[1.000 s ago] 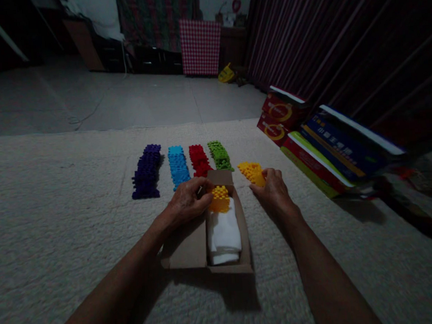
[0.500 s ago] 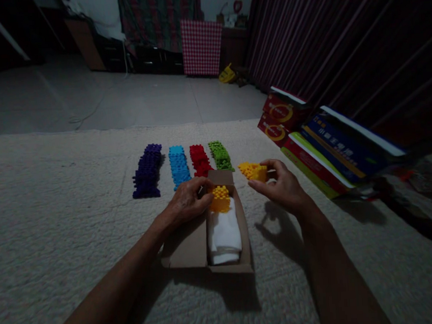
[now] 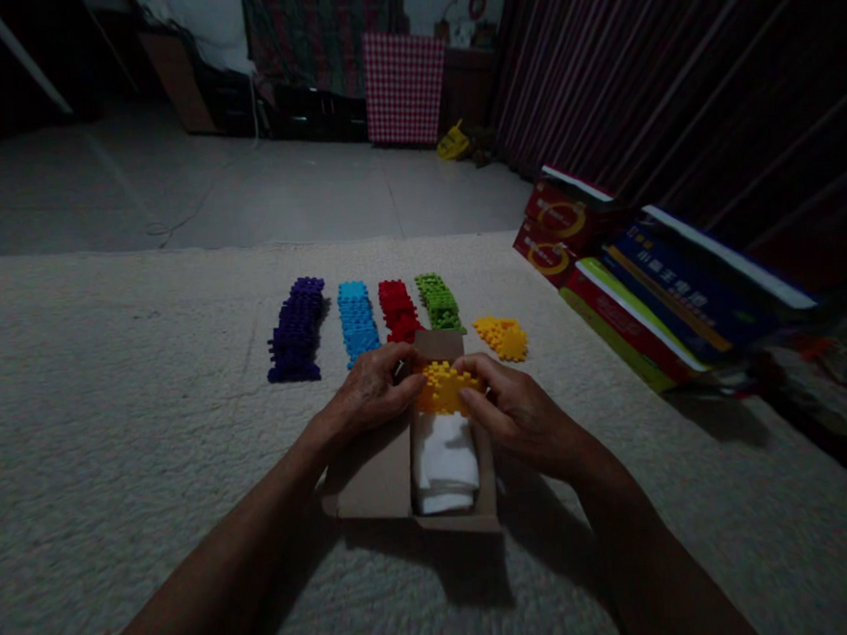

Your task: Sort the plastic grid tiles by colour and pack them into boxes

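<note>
A cardboard box (image 3: pixel 377 480) lies open on a pale carpet (image 3: pixel 111 407), with white pieces (image 3: pixel 444 461) stacked inside. Over its far end both my hands pinch a cluster of yellow pieces (image 3: pixel 443 386): my left hand (image 3: pixel 374 391) grips it from the left, my right hand (image 3: pixel 513 410) from the right. A small pile of yellow pieces (image 3: pixel 503 337) lies on the carpet just beyond my right hand. Further out lie rows of purple pieces (image 3: pixel 294 330), blue pieces (image 3: pixel 358 320), red pieces (image 3: pixel 398 311) and green pieces (image 3: pixel 438 302).
Stacked books and red boxes (image 3: pixel 639 283) lean against a dark striped curtain (image 3: pixel 668 78) on the right. Beyond the carpet is a grey floor with a cable, a red checked cloth (image 3: pixel 404 87) and dark furniture at the back.
My right hand set a yellow cluster down on the carpet at the right and came left to the box. It now grips the yellow pieces that my left hand holds.
</note>
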A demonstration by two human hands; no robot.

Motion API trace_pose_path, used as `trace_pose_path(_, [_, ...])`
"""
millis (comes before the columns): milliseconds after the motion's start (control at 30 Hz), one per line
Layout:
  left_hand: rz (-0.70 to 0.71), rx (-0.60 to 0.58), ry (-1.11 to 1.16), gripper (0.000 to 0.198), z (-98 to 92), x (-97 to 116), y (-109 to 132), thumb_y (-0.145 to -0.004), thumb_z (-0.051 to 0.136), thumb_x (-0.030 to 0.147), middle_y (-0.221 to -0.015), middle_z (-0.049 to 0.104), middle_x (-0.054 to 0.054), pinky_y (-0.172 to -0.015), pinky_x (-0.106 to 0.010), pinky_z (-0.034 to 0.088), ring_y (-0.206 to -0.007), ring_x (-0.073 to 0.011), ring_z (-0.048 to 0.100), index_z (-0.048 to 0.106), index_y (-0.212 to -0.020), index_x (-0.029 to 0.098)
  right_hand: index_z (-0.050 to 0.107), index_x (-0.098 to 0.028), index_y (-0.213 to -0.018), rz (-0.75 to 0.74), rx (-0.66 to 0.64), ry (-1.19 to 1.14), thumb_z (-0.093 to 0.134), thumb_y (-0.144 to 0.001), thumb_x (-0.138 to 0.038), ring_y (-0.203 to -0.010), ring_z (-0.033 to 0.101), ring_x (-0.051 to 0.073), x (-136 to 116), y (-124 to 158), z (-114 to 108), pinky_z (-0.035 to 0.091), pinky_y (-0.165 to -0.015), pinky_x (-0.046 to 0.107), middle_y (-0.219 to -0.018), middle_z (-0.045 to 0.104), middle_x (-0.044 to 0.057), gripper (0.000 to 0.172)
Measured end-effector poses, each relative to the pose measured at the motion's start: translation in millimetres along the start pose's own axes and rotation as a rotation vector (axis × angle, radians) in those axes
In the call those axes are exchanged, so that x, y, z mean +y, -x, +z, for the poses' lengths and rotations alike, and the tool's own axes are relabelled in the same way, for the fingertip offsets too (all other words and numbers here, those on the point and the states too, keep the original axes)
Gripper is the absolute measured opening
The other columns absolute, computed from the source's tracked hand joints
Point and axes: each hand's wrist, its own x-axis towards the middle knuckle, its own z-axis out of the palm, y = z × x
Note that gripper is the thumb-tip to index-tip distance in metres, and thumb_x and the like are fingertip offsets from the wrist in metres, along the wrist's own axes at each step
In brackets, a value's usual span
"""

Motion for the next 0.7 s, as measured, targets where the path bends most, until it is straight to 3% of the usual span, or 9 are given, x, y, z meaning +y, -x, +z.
trace_pose_path(100, [0.007,-0.002,0.004,0.018,0.4,-2.1,0.1,-0.083,0.056,0.025,-0.086,0.070,-0.002,-0.075,-0.029,0.049,-0.076,-0.0160,0.062,0.068,-0.093,0.017,0.058,-0.020,-0.106,-0.028,-0.020,0.105,0.053,-0.087,-0.015,-0.080,0.065,0.018,-0.4,2.7,6.3,0.048,-0.071,0.030,-0.094,0.070,0.005,0.020])
trace_pose_path(333, [0.001,0.015,0.014,0.018,0.5,-1.0,-0.6,-0.083,0.054,0.026,-0.088,0.072,-0.002,-0.077,-0.030,0.050,-0.079,-0.0171,0.064,0.069,-0.091,0.019,0.063,-0.021,-0.085,-0.063,-0.029,0.377,0.060,-0.084,-0.010,-0.074,0.065,0.019,-0.7,1.8,20.1,0.046,-0.066,0.030,-0.082,0.071,0.003,0.011])
trace_pose_path(567, [0.006,0.025,0.021,0.020,0.9,-2.4,-0.8,-0.084,0.053,0.025,-0.091,0.073,-0.003,-0.080,-0.031,0.050,-0.082,-0.0175,0.065,0.070,-0.092,0.019,0.066,-0.020,-0.088,-0.095,-0.078,0.468,0.061,-0.088,-0.011,-0.080,0.063,0.019,-0.5,-2.9,26.6,0.046,-0.071,0.031,-0.086,0.068,0.004,0.010])
trace_pose_path(700, [0.010,0.021,0.023,0.019,1.2,-2.9,-0.7,-0.085,0.053,0.025,-0.089,0.072,-0.002,-0.079,-0.030,0.050,-0.081,-0.0172,0.064,0.070,-0.092,0.019,0.067,-0.020,-0.092,-0.079,-0.015,0.548,0.061,-0.091,-0.014,-0.085,0.060,0.020,0.0,-3.1,29.1,0.047,-0.075,0.032,-0.096,0.064,0.007,0.009])
